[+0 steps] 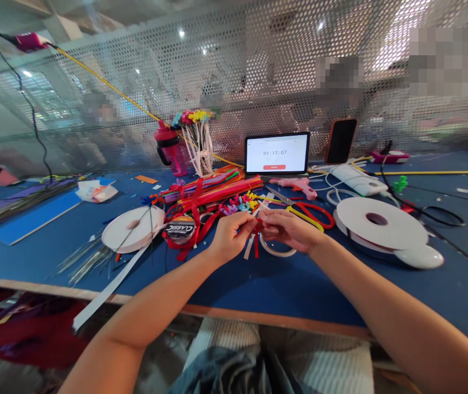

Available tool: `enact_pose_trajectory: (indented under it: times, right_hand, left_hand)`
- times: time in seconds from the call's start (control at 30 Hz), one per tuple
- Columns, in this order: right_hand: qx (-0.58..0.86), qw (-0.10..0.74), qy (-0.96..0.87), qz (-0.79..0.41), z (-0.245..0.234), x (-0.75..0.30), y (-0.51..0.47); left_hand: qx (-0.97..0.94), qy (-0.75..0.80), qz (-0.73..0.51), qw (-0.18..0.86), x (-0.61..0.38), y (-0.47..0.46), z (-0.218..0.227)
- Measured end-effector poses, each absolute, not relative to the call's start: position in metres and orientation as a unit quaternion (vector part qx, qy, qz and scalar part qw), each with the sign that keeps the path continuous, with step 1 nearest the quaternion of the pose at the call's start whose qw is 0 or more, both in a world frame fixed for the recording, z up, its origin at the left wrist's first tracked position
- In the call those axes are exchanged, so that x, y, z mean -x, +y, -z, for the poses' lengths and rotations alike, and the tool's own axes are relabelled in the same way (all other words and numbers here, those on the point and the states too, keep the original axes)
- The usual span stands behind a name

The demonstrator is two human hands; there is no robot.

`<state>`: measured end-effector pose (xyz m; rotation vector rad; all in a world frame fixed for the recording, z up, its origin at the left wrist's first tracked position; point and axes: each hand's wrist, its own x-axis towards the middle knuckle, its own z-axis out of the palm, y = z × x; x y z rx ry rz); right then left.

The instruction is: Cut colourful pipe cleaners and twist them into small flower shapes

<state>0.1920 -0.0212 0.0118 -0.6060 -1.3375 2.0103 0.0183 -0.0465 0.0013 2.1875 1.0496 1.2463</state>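
My left hand (234,234) and my right hand (289,229) meet over the table's middle, fingertips pinched on a small red pipe cleaner (257,245). Its lower end hangs below the fingers; the pinched part is mostly hidden. Just behind the hands lie small twisted pipe-cleaner pieces (240,204) in purple, blue and yellow. A bundle of long pipe cleaners (221,191), mostly red and pink, lies farther back. Under the right hand, a tape ring (277,250) is partly covered. Red-handled scissors (319,212) rest right of the hands.
White ribbon spools flank the hands, left (121,232) and right (398,224). Loose wires (90,262) lie at left. Behind stand a pink bottle (170,148), pipe-cleaner flowers (196,117), a tablet (277,154) and a phone (341,141). A pink glue gun (299,186) lies before the tablet.
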Motion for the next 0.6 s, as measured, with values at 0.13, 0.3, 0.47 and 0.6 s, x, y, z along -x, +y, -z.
enact_pose_trajectory:
  times: [0.13,0.3,0.47,0.6]
  right_hand:
    - [0.230,0.305,-0.529,-0.758,-0.0092,-0.1926,-0.0207]
    - [0.246,0.300,-0.528,-0.756,-0.0094,-0.1896,-0.0220]
    - [0.224,0.307,-0.529,-0.759,-0.0090,-0.1894,-0.0217]
    - [0.235,0.291,-0.554,-0.744,-0.0059,-0.1917,-0.0205]
  left_hand:
    - [-0.796,0.376,-0.432,0.196,-0.0188,-0.0480,-0.0020]
    - [-0.807,0.361,-0.431,0.180,-0.0197,-0.0488,-0.0031]
    - [-0.806,0.359,-0.436,0.177,-0.0201,-0.0494,-0.0037]
    - [-0.816,0.356,-0.425,0.163,-0.0194,-0.0474,-0.0006]
